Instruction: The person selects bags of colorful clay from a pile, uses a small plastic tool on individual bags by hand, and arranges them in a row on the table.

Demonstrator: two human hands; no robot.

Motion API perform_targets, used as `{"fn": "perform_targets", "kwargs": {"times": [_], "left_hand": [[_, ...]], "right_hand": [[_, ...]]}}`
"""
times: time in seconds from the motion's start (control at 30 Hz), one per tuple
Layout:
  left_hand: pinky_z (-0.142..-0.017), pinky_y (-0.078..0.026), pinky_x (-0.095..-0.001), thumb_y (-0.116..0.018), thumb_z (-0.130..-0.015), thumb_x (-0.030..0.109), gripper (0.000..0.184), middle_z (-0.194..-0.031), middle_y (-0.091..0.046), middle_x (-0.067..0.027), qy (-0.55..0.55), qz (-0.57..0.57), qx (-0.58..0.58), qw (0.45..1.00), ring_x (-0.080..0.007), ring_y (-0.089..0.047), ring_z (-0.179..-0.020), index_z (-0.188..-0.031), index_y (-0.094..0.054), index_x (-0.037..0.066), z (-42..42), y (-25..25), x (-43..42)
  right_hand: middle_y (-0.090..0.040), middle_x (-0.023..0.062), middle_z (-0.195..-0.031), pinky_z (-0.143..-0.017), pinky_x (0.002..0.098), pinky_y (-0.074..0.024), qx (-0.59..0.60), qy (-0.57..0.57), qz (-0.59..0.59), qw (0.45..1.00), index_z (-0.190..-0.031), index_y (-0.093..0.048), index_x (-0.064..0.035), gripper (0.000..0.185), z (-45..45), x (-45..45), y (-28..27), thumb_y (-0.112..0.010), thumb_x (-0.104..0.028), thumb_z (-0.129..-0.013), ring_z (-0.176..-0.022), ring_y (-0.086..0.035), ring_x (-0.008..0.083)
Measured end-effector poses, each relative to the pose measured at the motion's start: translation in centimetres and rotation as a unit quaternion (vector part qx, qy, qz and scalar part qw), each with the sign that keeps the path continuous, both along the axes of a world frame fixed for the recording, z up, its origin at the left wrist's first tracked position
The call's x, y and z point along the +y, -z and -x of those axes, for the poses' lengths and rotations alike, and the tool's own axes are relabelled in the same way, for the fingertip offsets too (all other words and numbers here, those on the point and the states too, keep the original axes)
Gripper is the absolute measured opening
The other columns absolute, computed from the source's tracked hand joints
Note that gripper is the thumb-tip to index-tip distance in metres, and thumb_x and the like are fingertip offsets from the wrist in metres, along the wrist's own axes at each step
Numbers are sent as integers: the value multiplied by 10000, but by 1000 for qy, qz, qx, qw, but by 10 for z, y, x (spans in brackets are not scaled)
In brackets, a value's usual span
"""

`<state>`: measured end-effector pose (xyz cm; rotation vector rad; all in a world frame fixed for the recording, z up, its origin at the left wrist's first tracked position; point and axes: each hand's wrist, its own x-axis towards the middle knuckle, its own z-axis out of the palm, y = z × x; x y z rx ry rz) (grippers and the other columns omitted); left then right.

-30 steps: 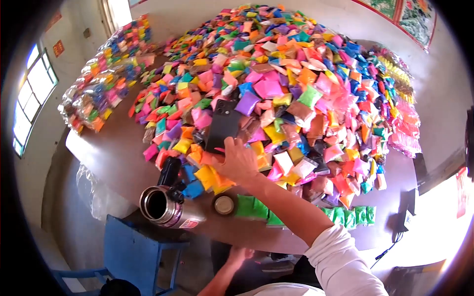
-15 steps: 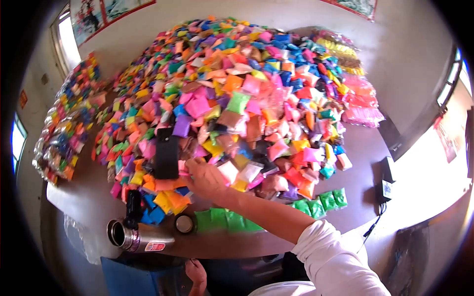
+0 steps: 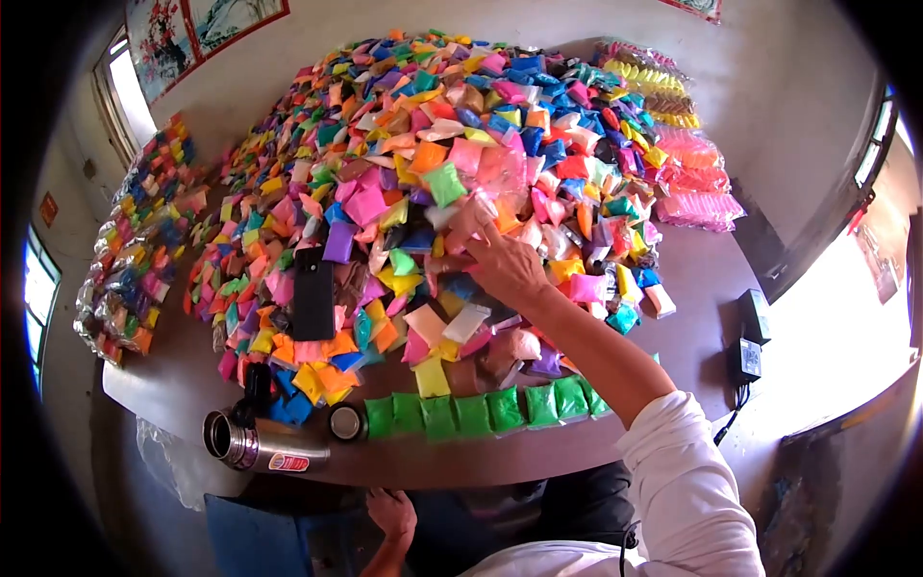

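Tho amid pkts (image 3: 394, 213), phone (image 3: 313, 300) atop.

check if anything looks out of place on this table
The black smartphone lies on the colourful packets, an odd spot since it could get buried. The open steel thermos is near the table edge, where it might spill.

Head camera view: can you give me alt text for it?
A right hand reaches into a heap of colourful packets on a table; a black smartphone lies on the packets. Along the near edge: green packets in a row, an open metal thermos.
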<state>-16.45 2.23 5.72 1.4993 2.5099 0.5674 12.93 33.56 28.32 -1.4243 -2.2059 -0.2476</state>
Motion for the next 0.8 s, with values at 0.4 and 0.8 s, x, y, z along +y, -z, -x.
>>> {"fn": "perform_targets", "kwargs": {"times": [0.4,0.8], "left_hand": [[-748,-412,-492,-502,-833,309,388,-955,-532,-228,30,72,177,981,-394,-522,-897,-1017,-511,-33,-34,-2,3],[-838,-424,-466,-554,-832,378,455,-1109,-589,-150,20,109,206,972,-345,-542,-1023,-1172,-560,75,-43,-11,21]], "right_hand": [[-623,74,-1033,-662,392,-515,108,-23,6,994,-889,-653,-80,190,-99,-17,4,-621,-226,-772,-833,-634,294],[-485,149,-1239,-630,420,-515,56,-40,93,993,-1040,-563,-104,343,-64,-28,16,-642,-279,-756,-749,-651,295]]}}
